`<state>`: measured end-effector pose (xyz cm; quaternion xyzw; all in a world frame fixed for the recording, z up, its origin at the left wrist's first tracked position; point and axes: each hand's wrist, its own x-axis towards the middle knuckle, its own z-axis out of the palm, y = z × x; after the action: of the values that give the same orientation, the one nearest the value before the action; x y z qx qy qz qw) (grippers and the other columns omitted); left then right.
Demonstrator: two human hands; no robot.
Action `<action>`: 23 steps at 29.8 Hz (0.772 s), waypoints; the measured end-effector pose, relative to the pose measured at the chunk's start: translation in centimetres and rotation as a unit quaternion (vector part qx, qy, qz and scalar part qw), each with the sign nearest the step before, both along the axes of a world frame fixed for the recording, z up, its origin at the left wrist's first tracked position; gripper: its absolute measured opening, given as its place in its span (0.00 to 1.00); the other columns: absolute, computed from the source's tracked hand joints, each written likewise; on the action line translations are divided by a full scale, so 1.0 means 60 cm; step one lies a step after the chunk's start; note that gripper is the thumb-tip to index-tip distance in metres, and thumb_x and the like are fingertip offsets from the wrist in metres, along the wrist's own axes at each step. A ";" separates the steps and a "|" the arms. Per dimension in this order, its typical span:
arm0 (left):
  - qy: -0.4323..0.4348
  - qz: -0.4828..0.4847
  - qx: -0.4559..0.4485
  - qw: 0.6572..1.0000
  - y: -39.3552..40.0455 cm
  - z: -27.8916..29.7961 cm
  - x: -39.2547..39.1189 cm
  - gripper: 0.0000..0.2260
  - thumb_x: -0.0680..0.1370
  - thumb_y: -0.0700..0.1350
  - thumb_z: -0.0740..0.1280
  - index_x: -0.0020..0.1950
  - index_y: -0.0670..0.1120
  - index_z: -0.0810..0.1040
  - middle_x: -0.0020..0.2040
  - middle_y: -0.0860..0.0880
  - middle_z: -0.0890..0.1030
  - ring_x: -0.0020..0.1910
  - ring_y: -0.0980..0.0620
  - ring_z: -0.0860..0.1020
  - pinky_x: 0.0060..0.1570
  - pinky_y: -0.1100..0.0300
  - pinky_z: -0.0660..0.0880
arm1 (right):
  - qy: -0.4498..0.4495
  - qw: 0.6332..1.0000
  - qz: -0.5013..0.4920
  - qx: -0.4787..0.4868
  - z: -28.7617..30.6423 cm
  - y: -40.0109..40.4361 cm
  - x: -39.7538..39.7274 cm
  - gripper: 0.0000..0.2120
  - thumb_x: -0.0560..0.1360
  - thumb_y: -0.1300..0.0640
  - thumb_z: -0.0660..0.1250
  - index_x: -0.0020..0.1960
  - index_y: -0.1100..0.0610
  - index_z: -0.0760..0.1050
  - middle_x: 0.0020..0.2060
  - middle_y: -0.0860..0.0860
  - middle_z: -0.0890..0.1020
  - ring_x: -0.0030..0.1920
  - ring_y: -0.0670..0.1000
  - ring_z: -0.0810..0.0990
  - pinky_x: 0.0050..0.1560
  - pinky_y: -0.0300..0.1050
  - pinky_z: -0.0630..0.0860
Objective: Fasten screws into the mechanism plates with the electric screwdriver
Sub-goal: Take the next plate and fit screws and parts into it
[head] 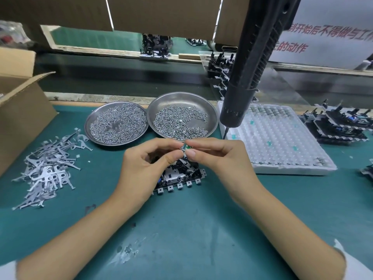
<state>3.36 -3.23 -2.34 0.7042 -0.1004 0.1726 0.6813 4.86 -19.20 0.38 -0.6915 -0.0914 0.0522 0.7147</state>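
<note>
Just above the mechanism plate (177, 176), both hands meet over the green worktop (181, 229). That plate lies flat, a row of small square tabs along its near edge, partly hidden under the fingers. The left hand (141, 168) and the right hand (218, 156) pinch a small part (184, 148) between thumbs and forefingers, each grip clenched on it; it shows a bit of green and some metal, too small to tell more. Beyond the plate sit two round steel dishes touching each other, the left dish (117, 123) and the right dish (182, 116), both holding loose screws. Hanging down right of the plate and farther back, the black electric screwdriver (246, 81) points its bit at the near left corner of a white tray (282, 138), and neither hand touches it. Left of the plate lies a heap of flat grey metal levers (50, 168), with a cardboard box (18, 106) beyond them. Far right of the plate, finished black assemblies (335, 124) stand in a cluster.
</note>
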 end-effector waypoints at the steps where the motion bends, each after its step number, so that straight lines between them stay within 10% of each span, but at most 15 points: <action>1: -0.003 -0.002 0.002 1.000 0.000 0.000 0.000 0.07 0.68 0.42 0.71 0.45 0.48 0.82 0.40 0.54 0.84 0.39 0.59 0.81 0.42 0.68 0.76 | 0.000 1.000 0.002 0.000 0.000 0.000 0.000 0.09 0.68 0.66 0.74 0.47 0.58 0.83 0.42 0.53 0.86 0.43 0.49 0.84 0.47 0.37 0.79; 23: -0.075 -0.036 0.251 0.964 0.033 0.032 0.002 0.15 0.67 0.50 0.72 0.52 0.53 0.78 0.41 0.55 0.78 0.43 0.61 0.75 0.49 0.72 0.68 | -0.235 0.960 0.032 -0.146 -0.023 -0.003 -0.002 0.09 0.71 0.66 0.73 0.49 0.56 0.84 0.44 0.51 0.84 0.43 0.48 0.81 0.46 0.39 0.78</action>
<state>3.45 -1.24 -0.44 0.8339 -0.2163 0.1695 0.4786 4.73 -19.39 -1.02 -0.7777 -0.2703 -0.0767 0.5624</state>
